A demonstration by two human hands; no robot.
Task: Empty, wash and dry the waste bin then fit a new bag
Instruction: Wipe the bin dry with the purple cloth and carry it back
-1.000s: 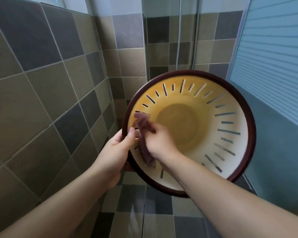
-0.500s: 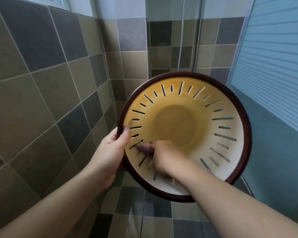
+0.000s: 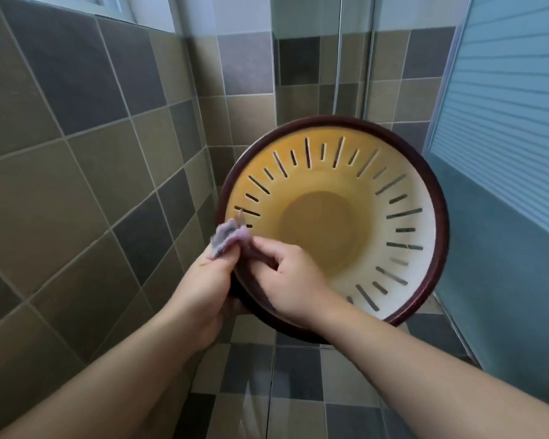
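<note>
Purple cloth (image 3: 228, 236) has swept up from the lower wall to the waste bin (image 3: 333, 223) rim. The right hand (image 3: 287, 277) pinches it; the left hand (image 3: 205, 282) grips the rim, so drying looks underway.

Cloth (image 3: 227, 237) on bin (image 3: 425, 198) rim, left.

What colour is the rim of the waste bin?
Dark maroon-brown rim; the waste bin shows best in the head view.

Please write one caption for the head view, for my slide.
Left hand grips the slotted waste bin while right hand wipes with a purple cloth.
</note>
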